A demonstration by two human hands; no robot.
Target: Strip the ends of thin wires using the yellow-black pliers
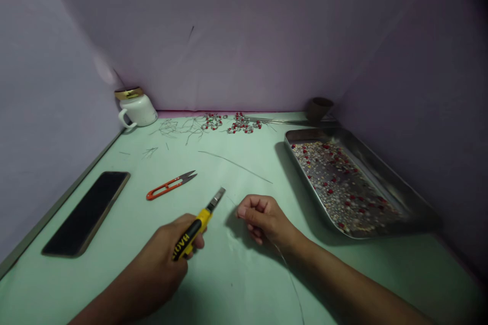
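A yellow and black utility knife (196,229) is gripped in my left hand (173,251), its blade out and pointing up and to the right. My right hand (263,218) pinches a thin wire (287,269) between thumb and forefinger. A short end of that wire sticks out toward the blade, and the long part trails below the wrist to the bottom edge. I cannot tell whether the blade touches the wire end. Orange-handled thread snips (171,186) lie beyond my left hand. A loose straight piece of wire (236,165) rests on the green tabletop beyond both hands.
At right stands a metal tray (316,193) of red, clear and gold beads. Red and clear beaded pieces (244,124) and tangled wire offcuts (171,127) lie at the back. A white lidded mug (139,110), a brown cup (319,109) and a phone (87,213) stand or lie around.
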